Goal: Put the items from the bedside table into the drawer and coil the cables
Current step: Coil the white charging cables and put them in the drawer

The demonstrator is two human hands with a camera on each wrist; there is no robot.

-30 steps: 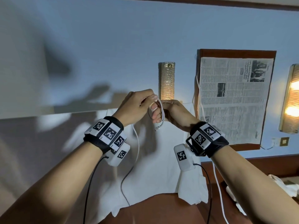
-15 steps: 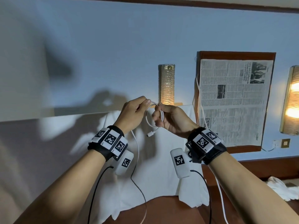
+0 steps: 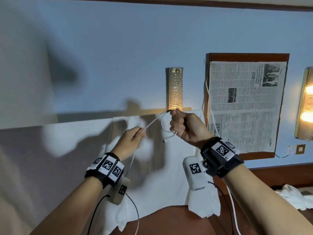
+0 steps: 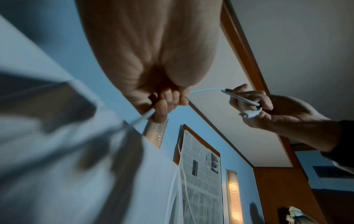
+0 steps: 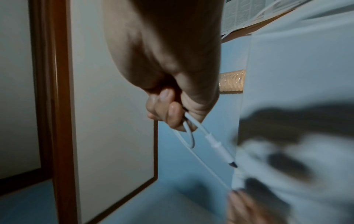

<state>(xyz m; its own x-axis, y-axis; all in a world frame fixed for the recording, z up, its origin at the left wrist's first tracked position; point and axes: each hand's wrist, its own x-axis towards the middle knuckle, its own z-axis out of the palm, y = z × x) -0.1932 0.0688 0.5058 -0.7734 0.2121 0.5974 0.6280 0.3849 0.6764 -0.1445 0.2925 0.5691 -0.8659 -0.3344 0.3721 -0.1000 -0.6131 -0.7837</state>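
Your right hand (image 3: 184, 128) fisted a small loop of the white cable (image 3: 153, 123); at eight o'clock, your left hand (image 3: 130, 141) pinched its taut strand.

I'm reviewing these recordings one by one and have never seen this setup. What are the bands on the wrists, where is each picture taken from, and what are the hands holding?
There is no machine here: a person works with bare hands. The black bands with square printed markers carry a small camera on each wrist. The wide picture comes from a camera on the person's head; the other two look along each hand at its fingers.

The right hand grips a small loop of a white cable, with the cable's plug poking out below the fist. The left hand pinches the same cable further along, and the stretch between the hands is pulled straight. The rest hangs down past the left wrist.

Behind them are a blue wall, a lit wall lamp, a newspaper in a wooden frame and a white cloth. No drawer or bedside table is clearly in view.
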